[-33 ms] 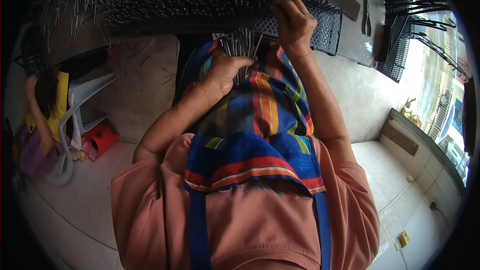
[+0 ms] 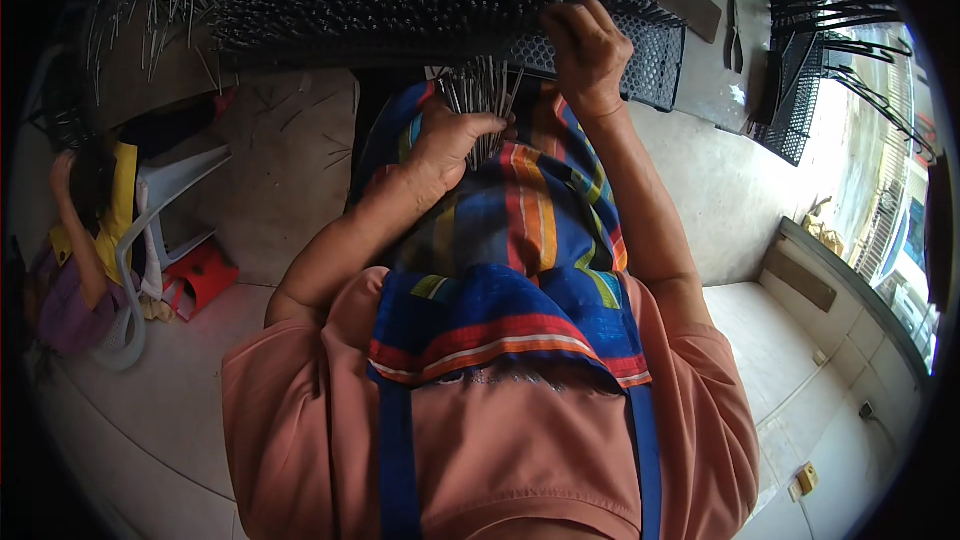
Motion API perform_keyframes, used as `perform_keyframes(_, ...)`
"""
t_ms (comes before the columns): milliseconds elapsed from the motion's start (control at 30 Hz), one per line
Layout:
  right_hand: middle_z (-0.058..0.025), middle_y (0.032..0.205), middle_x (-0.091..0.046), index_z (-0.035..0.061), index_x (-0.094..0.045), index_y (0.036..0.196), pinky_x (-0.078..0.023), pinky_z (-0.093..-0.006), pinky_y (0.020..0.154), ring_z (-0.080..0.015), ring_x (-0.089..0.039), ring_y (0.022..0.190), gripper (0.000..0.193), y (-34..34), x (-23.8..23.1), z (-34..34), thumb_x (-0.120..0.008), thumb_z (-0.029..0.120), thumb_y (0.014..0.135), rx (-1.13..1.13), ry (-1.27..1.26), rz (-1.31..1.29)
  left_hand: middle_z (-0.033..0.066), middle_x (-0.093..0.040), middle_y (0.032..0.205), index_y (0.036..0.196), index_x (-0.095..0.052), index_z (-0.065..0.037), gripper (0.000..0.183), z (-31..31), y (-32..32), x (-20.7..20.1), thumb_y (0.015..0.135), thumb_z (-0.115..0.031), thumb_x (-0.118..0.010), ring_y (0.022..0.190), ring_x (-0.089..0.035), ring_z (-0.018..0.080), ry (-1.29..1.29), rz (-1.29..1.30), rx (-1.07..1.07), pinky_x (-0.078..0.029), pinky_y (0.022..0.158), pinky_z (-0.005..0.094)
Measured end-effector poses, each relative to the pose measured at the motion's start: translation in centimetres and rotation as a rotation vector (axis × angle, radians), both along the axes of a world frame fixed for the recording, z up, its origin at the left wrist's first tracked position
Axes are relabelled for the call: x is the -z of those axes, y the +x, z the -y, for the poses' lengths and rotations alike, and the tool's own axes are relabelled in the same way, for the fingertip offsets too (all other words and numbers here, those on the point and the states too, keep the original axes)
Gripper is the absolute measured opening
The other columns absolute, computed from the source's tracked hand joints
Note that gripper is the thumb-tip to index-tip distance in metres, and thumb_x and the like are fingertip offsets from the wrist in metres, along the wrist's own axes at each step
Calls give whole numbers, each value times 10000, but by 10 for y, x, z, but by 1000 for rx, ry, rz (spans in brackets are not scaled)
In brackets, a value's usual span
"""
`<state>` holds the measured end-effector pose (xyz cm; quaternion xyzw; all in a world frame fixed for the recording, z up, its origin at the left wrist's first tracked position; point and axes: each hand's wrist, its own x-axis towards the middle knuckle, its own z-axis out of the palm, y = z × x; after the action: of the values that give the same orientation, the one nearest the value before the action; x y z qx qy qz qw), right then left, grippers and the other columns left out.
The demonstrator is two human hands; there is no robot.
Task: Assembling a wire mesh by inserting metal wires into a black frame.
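My left hand (image 2: 445,148) is closed around a bundle of thin grey metal rods (image 2: 478,90), held upright over the striped apron on my lap. Its thumb lies across the front of the bundle. In front of me stretches a black perforated metal tray (image 2: 650,65), its holes bare at the right end. Dark upright rods (image 2: 400,5) stand packed over the rest of it. My right hand (image 2: 590,45) is over the tray where the packed rods give way to bare holes. Its fingers are pinched together, and whatever is between them is hidden.
Loose metal rods (image 2: 160,0) lie scattered on the table at the far left. Pliers (image 2: 736,35) rest to the right of the tray, near a black mesh rack (image 2: 795,100). On the left, another person (image 2: 85,240) sits by a grey plastic chair (image 2: 150,210) and red bag (image 2: 205,275).
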<state>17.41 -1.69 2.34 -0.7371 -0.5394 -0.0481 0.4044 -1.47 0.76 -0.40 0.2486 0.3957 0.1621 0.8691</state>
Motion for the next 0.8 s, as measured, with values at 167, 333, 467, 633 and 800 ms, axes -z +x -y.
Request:
perform_keyframes(167,-64,755,-613,83,-693,833,-492,-313,561,-242,-633,639,73,-4,-3,-2,-721,56,770,-34,5,123,130,-695,888,1048,-626,18,375,-4,-3,5,703,166,-618,777,-696,254,-66,-6,0,-599,674,362)
perform_keyframes(333,-45,762,-613,97,-705,862,-487,-314,553,-235,-634,641,86,6,2,3,-719,71,781,-21,48,135,138,-692,854,1036,-626,23,349,-3,0,3,708,140,-606,762,-692,254,-84,16,-5,-592,691,369)
perform_keyframes(467,-23,791,-611,140,-732,938,-484,-316,556,-223,-640,652,142,-1,-8,4,-718,130,797,26,-91,213,136,-690,847,1024,-630,23,336,-5,-1,0,707,132,-608,767,-690,250,-101,21,23,-582,695,360)
perform_keyframes(633,-9,871,-615,173,-723,1027,-480,-324,559,-220,-640,676,202,-3,-9,7,-686,164,829,34,-200,260,135,-690,841,1005,-638,19,318,-6,1,-2,704,122,-613,765,-689,247,-70,78,6,-574,699,352)
perform_keyframes(800,-42,1073,-598,226,-646,1213,-482,-348,644,-241,-643,831,412,-2,-14,13,-644,119,816,-15,-342,295,139,-692,861,1020,-634,21,332,-7,2,-5,705,123,-610,768,-689,249,-79,69,11,-576,702,354)
